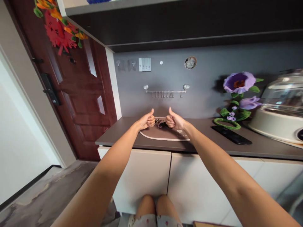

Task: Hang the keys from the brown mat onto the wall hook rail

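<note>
Both arms reach forward over the dark countertop. My left hand (147,120) is closed in a fist with its thumb pointing up. Mirroring it, my right hand (174,120) is also a fist, thumb raised. No object shows in either one. Between and behind the fists, a small dark bunch that looks like keys (161,123) lies on a brown mat (163,134) with a pale border. The hands partly cover its ends, and I cannot tell whether they touch it.
On the wall, a rail with hooks (166,91) hangs above the mat. To the right are a black phone (230,135), a purple knitted flower (239,82) and a cream appliance with a clear lid (272,123). A dark red door (81,107) is at left; a dark shelf (189,28) overhangs.
</note>
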The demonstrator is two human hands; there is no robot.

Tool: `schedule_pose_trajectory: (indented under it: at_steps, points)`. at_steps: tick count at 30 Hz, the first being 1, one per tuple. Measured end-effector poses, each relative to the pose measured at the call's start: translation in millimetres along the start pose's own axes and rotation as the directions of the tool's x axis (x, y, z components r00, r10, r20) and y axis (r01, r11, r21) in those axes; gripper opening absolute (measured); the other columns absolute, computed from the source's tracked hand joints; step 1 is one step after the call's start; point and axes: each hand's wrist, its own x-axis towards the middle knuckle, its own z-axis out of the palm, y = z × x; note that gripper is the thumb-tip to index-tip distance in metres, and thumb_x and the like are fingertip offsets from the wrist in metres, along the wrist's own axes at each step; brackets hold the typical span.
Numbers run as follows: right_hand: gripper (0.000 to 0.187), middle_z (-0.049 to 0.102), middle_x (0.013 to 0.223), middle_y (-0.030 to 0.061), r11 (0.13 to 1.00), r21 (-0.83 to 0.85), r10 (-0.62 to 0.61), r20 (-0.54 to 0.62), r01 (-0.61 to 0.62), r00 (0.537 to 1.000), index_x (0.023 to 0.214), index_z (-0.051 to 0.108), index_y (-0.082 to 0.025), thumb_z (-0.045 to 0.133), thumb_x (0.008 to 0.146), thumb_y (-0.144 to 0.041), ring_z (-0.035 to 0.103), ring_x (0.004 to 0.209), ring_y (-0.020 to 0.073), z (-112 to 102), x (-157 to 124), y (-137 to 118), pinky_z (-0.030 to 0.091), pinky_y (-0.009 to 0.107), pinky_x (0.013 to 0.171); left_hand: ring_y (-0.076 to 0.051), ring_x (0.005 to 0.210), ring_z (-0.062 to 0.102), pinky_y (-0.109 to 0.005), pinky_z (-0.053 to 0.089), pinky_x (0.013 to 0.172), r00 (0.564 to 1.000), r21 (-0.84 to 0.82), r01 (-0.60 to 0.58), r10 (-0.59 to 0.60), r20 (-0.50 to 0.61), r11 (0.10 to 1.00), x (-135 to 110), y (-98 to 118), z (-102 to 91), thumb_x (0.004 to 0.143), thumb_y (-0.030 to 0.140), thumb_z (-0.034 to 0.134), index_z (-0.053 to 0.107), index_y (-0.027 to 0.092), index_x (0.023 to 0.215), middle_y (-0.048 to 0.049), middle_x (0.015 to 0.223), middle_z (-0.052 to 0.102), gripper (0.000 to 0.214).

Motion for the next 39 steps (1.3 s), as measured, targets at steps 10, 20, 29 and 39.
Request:
schedule_pose_trajectory:
  at_steps: [10,20,29,39]
  points:
    - [0.061,0.016,0.039,-0.0069,0.976,0.210,-0.018,-0.163,0.052,0.986,0.046,0.016,-0.019,0.018,0.070,-0.075,0.012,0.036,0.0048,-8.4,-25.2,36.0,0.013,0.019,0.035,-0.004,0.028,0.019,-0.022,0.014,0.033,0.997,-0.167,-0.035,0.024,-0.071,0.985,-8.1,-37.0,-19.0,0.068,0.073,0.028,0.017,0.019,0.038,0.0048,0.030,0.015,0.063]
    - [0.058,0.018,0.041,-0.0073,0.979,0.196,-0.017,-0.151,0.047,0.988,0.047,0.021,-0.020,0.026,0.071,-0.072,0.014,0.035,0.0048,-3.4,-13.6,28.1,0.013,0.019,0.035,-0.005,0.030,0.017,-0.022,0.014,0.035,0.998,-0.128,-0.006,-0.002,-0.062,0.992,-4.1,-30.1,-19.3,0.068,0.073,0.028,0.021,0.020,0.040,0.0053,0.031,0.017,0.061]
    - [0.029,0.038,0.046,-0.0058,0.973,-0.047,-0.221,-0.478,0.226,0.850,0.063,0.047,-0.017,0.053,0.076,-0.043,0.029,0.038,0.0045,15.7,54.0,7.5,0.022,0.017,0.036,-0.006,0.043,0.037,-0.021,0.025,0.044,0.913,0.279,-0.224,0.301,-0.274,0.934,26.8,1.0,-27.3,0.073,0.046,0.055,0.049,0.016,0.062,0.0015,0.049,0.046,0.032]
    - [0.009,0.056,0.075,-0.0005,0.800,-0.580,-0.546,-0.598,0.154,0.586,0.078,0.055,-0.019,0.050,0.072,-0.015,0.049,0.072,0.0113,6.3,116.1,36.3,0.040,0.027,0.080,-0.011,0.058,0.045,-0.021,0.034,0.065,0.689,0.820,-0.114,0.639,-0.341,0.560,58.1,-3.4,-57.4,0.071,0.015,0.058,0.055,0.019,0.067,0.0015,0.059,0.053,0.006]
